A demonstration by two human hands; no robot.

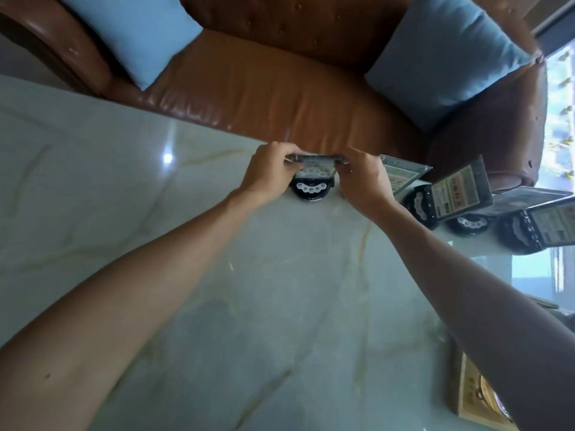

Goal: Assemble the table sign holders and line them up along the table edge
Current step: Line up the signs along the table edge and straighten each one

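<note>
Head view: your left hand (268, 174) and right hand (364, 181) are both pinched on the top corners of a sign panel (315, 166), which stands over a round black base (311, 189) at the far table edge, about 12 o'clock from you. Your fingers cover both ends of the panel, so you can't tell whether it sits fully in the base. The print on it is too blurred to read.

Off at 2 o'clock, a row of finished sign holders (457, 194) runs along the same edge; the nearest is half hidden behind your right hand, and the last one (547, 225) is cut off by the frame. A yellowish box (476, 396) at 4 o'clock is cut off too, partly behind your right forearm.

The marble table (217, 306) lies bare from 6 round to 10 o'clock. Beyond the edge sits a brown leather sofa (264, 88) with two blue cushions (130, 32).
</note>
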